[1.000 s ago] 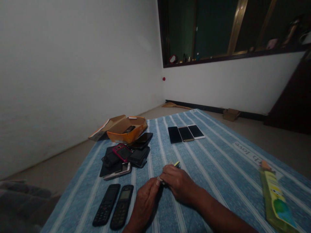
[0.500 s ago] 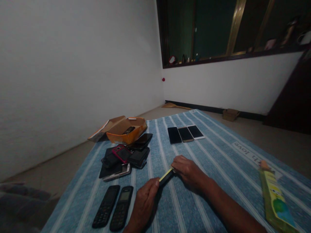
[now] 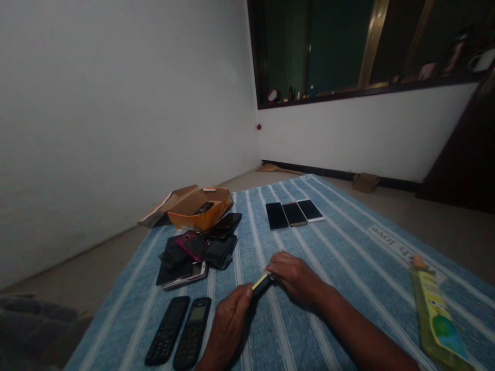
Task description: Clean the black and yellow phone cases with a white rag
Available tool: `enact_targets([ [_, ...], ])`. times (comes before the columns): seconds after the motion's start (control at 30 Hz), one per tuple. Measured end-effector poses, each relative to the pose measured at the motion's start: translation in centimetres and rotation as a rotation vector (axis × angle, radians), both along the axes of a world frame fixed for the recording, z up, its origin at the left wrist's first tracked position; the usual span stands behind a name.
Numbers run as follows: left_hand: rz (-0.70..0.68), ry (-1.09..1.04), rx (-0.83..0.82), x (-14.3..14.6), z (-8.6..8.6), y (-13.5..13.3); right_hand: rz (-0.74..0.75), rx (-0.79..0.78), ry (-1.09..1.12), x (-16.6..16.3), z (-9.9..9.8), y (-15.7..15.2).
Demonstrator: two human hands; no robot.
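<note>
Both my hands hold a small slim dark object with a yellow edge (image 3: 260,283) just above the blue striped mat (image 3: 348,257). My left hand (image 3: 228,324) is closed round its near end. The far end is pinched by the closed fingers of my right hand (image 3: 292,275). I cannot make out what the object is. Two black keypad phones (image 3: 180,331) lie side by side just left of my left hand. A heap of assorted phones (image 3: 197,250) sits farther back on the left.
An open orange cardboard box (image 3: 199,206) with a phone inside stands behind the heap. Three smartphones (image 3: 294,213) lie in a row mid-mat. A yellow-green packet (image 3: 435,314) lies at the right edge. Bare floor and white walls surround the mat.
My hands were pressed together over the object; they have drawn apart, so the yellow-edged object now shows between them. My right hand moved slightly away from me.
</note>
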State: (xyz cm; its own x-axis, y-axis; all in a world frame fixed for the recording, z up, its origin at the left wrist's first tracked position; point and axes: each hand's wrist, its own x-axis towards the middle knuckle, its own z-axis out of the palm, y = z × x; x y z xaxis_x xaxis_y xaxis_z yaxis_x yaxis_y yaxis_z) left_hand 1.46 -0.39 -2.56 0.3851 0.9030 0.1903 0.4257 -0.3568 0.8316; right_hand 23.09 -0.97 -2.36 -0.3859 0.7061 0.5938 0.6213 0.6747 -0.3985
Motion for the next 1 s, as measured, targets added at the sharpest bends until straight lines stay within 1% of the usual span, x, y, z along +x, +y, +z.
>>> enact_targets([
  [0.1,0.017,0.000,0.008,0.1,0.2,-0.1,-0.001,-0.046,0.089,1.3,-0.2,0.5],
  [0.23,0.029,-0.017,0.015,0.2,0.2,-0.1,-0.001,-0.166,0.329,2.3,-1.2,1.1],
  [0.43,0.024,-0.015,0.012,0.0,-0.1,0.2,-0.037,-0.418,0.651,2.2,-2.6,1.5],
  [0.57,0.021,-0.021,0.007,-0.1,-0.3,0.1,-0.048,-0.505,0.744,2.0,-2.9,1.5],
  [0.67,0.018,-0.029,0.007,-0.1,-0.2,-0.1,-0.039,-0.505,0.747,2.0,-2.7,1.3],
  [0.8,0.020,-0.039,-0.004,-0.2,0.2,-0.5,-0.014,-0.448,0.708,1.9,-1.8,0.9],
  [0.9,0.016,-0.056,-0.016,-0.2,0.3,-0.5,0.005,-0.383,0.632,2.0,-0.4,0.6],
  [1.0,-0.008,-0.081,-0.040,0.0,0.1,-0.5,0.026,-0.284,0.479,2.3,1.7,0.1],
])
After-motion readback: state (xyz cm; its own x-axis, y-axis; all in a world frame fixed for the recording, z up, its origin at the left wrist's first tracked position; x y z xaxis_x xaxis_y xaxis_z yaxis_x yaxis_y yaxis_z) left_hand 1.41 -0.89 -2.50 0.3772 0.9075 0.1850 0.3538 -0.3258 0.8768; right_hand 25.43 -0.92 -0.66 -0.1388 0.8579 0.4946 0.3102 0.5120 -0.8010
